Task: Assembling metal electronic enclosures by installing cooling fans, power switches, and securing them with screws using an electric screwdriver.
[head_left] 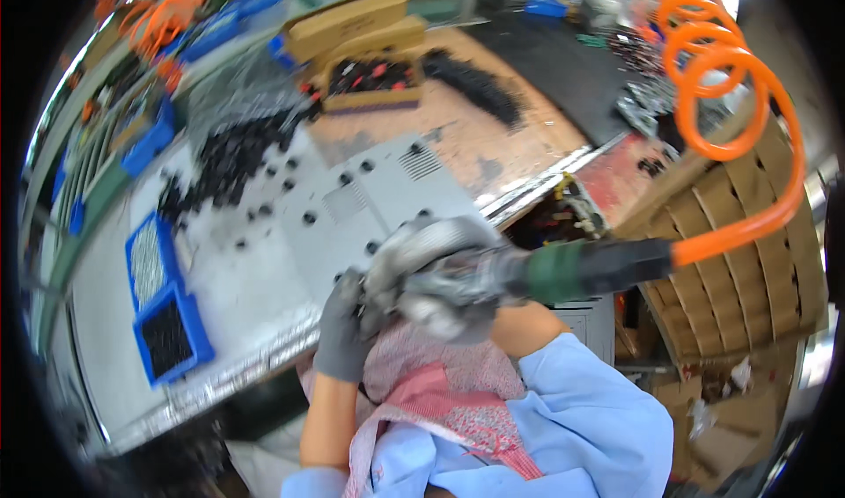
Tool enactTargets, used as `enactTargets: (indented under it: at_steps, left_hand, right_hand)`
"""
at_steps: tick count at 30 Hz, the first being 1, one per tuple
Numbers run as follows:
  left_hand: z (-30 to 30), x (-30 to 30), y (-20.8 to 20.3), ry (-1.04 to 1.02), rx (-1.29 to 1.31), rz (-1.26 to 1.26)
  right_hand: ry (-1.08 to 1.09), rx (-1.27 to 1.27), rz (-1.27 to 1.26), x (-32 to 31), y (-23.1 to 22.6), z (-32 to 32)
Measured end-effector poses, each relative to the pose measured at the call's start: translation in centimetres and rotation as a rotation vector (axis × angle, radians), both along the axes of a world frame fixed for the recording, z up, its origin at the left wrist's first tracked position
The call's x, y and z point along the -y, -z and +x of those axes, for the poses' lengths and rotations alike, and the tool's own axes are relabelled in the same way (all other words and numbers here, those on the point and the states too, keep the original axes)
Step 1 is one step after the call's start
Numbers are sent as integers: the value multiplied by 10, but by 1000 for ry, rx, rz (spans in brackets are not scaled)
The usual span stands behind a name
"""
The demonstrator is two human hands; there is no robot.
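Note:
My right hand [429,250], in a grey glove, is shut on a pneumatic screwdriver [493,274] with a green collar; it is blurred by motion. An orange coiled air hose [735,102] runs from the tool's black rear end up to the right. My left hand [339,333], also in a grey glove, is curled at the tool's front end, over the near edge of a grey metal panel [290,260]; I cannot tell what its fingers pinch. Several small black round parts [309,218] sit on the panel.
A heap of loose black parts [231,155] lies at the panel's far left. Blue bins [167,340] of small hardware stand on the left. An open cardboard box [370,80] and a black strip [475,84] lie on the wooden bench behind. Stacked cardboard [731,260] stands to the right.

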State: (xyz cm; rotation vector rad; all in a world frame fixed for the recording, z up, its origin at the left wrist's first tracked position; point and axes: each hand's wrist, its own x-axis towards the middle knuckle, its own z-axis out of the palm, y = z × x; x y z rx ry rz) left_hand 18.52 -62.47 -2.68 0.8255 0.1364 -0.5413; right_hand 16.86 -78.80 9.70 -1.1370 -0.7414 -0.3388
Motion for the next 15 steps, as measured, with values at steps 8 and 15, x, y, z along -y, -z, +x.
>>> enactTargets:
  at_steps: [8,15]
  left_hand:
    - [-4,9,-17,152,-220,-420]
    - [-1,2,-28,84,39,-333]
  right_hand:
    - [102,78,35,-15,4,-7]
    - [40,298,50,-16,-1,11]
